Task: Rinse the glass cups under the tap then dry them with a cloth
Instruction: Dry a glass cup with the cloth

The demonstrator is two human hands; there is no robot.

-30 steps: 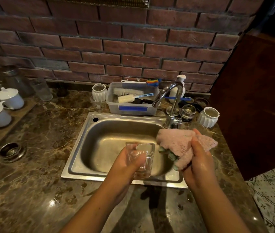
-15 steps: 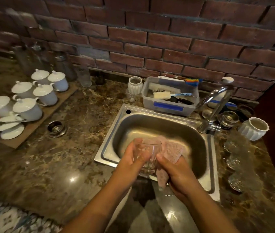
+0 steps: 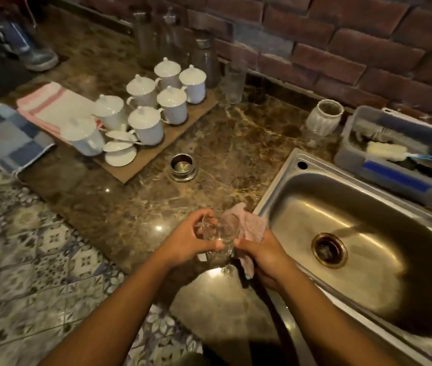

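A clear glass cup is held over the dark marble counter, just left of the steel sink. My left hand grips the cup from the left, fingers curled round its wall. My right hand holds a pink cloth against the cup's right side. The cloth bunches up behind the rim and hangs below my palm. The tap is out of frame.
A board with several white lidded cups sits at the left, next to folded towels. A metal ring lies mid-counter. A tall glass, a ribbed white jar and a grey brush tub line the brick wall.
The view has swung left. Both hands moved the cup and cloth from over the sink to above the counter left of it, and the cloth now lies against the cup.
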